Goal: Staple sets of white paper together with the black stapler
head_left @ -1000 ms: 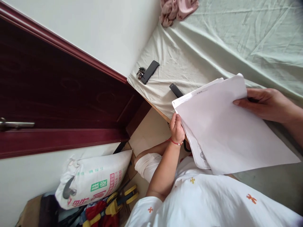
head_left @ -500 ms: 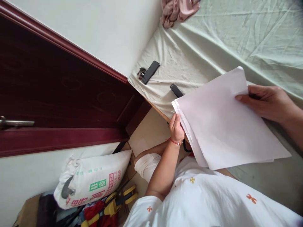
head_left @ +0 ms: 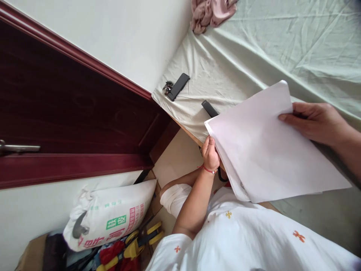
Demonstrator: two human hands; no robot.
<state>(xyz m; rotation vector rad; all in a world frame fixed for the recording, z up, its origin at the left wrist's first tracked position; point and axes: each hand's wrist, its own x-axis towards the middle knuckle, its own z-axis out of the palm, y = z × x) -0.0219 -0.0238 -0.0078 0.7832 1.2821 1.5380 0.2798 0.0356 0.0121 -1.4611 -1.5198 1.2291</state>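
Note:
Several sheets of white paper [head_left: 259, 150] lie in a loose stack between my two hands, tilted above the edge of the bed. My left hand [head_left: 210, 155], with a red string bracelet at the wrist, is closed at the stack's left edge; part of its fingers is hidden behind the sheets. From the right side, my right hand [head_left: 318, 122] pinches the paper's far right edge, thumb on top and fingers beneath. A black stapler-like object [head_left: 209, 108] lies on the bed just beyond the stack, its near end covered by the paper.
A black rectangular case [head_left: 178, 87] and a bunch of keys [head_left: 168, 87] rest near the bed's corner. Pink cloth [head_left: 211, 15] lies on the pale green sheet [head_left: 254, 45]. To the left are a dark red door [head_left: 79, 101], a white sack [head_left: 113, 214] and a yellow-and-black wheeled thing [head_left: 135, 246].
The top sheet has shifted slightly against those under it, so its lower right corner reaches a little farther right. Both hands keep nearly the same place.

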